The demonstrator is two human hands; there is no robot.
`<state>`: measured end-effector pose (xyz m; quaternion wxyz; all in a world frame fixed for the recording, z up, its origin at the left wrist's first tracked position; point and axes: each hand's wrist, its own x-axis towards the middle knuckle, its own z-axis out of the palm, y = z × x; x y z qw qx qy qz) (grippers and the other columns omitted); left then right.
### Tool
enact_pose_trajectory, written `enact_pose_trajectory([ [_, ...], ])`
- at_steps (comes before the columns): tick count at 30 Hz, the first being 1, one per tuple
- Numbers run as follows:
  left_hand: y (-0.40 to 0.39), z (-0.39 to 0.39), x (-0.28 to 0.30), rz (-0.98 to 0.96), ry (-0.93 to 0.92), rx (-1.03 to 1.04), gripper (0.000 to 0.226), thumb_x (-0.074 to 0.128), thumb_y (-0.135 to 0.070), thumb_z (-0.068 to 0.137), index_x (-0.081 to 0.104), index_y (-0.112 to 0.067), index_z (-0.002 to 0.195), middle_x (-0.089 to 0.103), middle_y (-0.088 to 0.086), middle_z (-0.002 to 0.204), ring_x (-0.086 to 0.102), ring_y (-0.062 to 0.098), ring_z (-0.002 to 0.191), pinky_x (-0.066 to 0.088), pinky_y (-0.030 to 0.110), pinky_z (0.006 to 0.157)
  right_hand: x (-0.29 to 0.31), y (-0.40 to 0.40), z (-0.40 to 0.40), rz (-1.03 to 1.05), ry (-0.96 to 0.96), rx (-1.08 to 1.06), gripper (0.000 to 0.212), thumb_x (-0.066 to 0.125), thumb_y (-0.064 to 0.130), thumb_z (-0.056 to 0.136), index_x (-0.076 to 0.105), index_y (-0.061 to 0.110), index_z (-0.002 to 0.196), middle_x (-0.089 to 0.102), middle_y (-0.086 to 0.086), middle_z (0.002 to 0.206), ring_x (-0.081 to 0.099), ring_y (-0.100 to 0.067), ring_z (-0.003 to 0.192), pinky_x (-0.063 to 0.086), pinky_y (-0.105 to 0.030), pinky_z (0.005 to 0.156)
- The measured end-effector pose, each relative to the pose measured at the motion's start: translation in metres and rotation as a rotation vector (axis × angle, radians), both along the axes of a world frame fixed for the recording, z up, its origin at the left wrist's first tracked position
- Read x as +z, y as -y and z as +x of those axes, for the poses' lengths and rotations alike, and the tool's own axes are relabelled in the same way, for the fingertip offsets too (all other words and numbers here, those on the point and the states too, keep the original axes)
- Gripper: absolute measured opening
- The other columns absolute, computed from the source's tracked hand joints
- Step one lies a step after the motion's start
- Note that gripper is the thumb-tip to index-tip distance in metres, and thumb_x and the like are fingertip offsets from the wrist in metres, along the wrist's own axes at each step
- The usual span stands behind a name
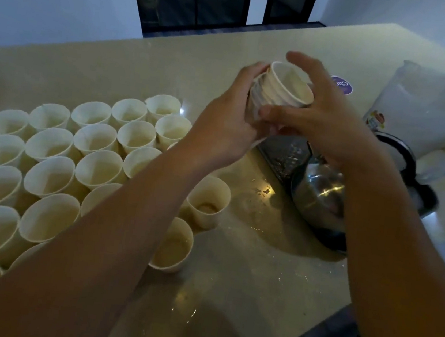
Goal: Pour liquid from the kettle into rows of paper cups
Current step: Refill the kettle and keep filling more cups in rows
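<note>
Standing in rows on the table, the paper cups are thin and easily crushed; a nested stack is clasped by the left hand. Its top cup is pinched by the right hand, best taken at the stiffer rim; the steel kettle, probably heavy, is left ungripped.

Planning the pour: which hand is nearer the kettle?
Right. The right hand is just above the kettle, at the cup stack; the left hand holds the stack farther left.
</note>
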<state>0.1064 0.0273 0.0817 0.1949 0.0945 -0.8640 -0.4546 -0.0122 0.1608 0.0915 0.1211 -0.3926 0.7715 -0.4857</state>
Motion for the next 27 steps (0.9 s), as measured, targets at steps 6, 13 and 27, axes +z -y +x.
enact_pose_trajectory([
  [6,0.005,-0.003,-0.022,-0.042,0.213,0.126,0.060,0.066,-0.016,0.093,0.043,-0.027,0.147,0.056,-0.008,0.138,0.052,0.012,0.124,0.039,0.024,0.090,-0.039,0.027,-0.020,0.328,-0.081,-0.127,0.085,0.086,0.036,0.075,0.039,0.023,0.145,0.053,0.004,0.124,0.054,-0.015,0.110,0.045,-0.030,0.083],
  [13,0.006,0.009,-0.026,-0.033,0.231,0.172,0.043,0.065,-0.023,0.094,0.055,-0.032,0.134,0.056,-0.014,0.115,0.055,0.008,0.106,0.044,0.024,0.084,-0.068,0.042,-0.022,0.486,-0.092,-0.112,0.093,0.086,0.038,0.076,0.031,0.022,0.149,0.051,-0.008,0.136,0.051,-0.021,0.114,0.044,-0.035,0.086],
  [27,-0.042,-0.009,-0.015,0.030,0.079,0.028,0.030,0.061,-0.018,0.096,0.064,-0.034,0.121,0.065,-0.017,0.098,0.061,-0.002,0.087,0.046,0.005,0.065,-0.049,-0.091,-0.003,-0.179,-0.433,-0.943,0.025,0.062,0.039,0.095,0.070,0.023,0.112,0.057,0.009,0.111,0.054,-0.014,0.113,0.029,-0.001,0.082],
])
